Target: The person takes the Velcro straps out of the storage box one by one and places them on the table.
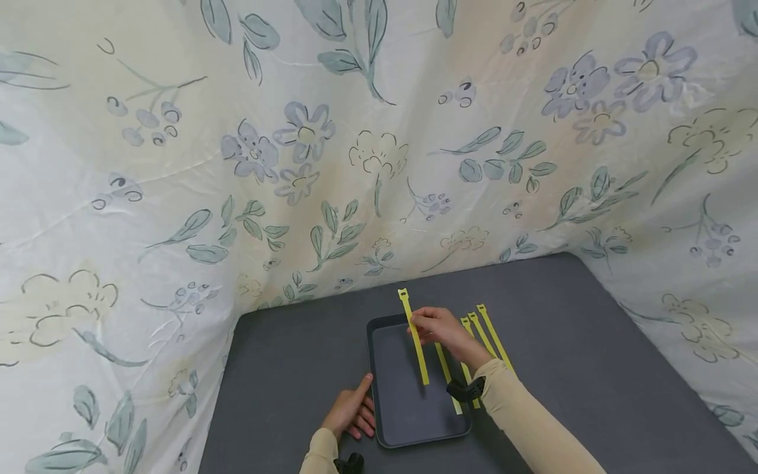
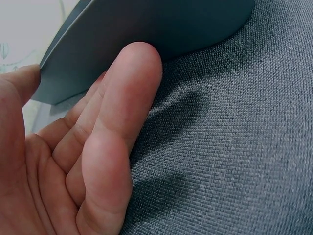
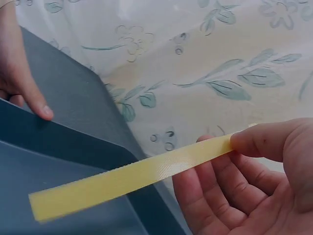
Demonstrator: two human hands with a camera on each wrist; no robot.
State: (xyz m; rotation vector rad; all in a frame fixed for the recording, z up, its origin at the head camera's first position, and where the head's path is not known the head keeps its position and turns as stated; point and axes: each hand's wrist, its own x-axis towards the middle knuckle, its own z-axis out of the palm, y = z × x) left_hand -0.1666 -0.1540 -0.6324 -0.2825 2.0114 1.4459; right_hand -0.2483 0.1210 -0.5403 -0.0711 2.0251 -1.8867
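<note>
My right hand [image 1: 444, 328] pinches a yellow hook-and-loop cable tie [image 1: 419, 355] between thumb and fingers. The tie is held above a dark grey tray [image 1: 423, 440], its slotted head toward the back and its plain end toward me. In the right wrist view, the tie [image 3: 122, 183] slants across the tray's rim. At the tray's left side, my left hand [image 1: 354, 411] has its thumb at the rim and its relaxed fingers beside the outer wall [image 2: 195, 24]. Another yellow tie [image 1: 448, 378] lies along the right part of the tray, partly behind my right hand.
Three more yellow ties [image 1: 493, 329] lie side by side on the dark grey cloth-covered table [image 1: 568, 342] right of the tray, partly covered by my right forearm. A floral curtain [image 1: 379, 164] hangs behind the table and along its sides.
</note>
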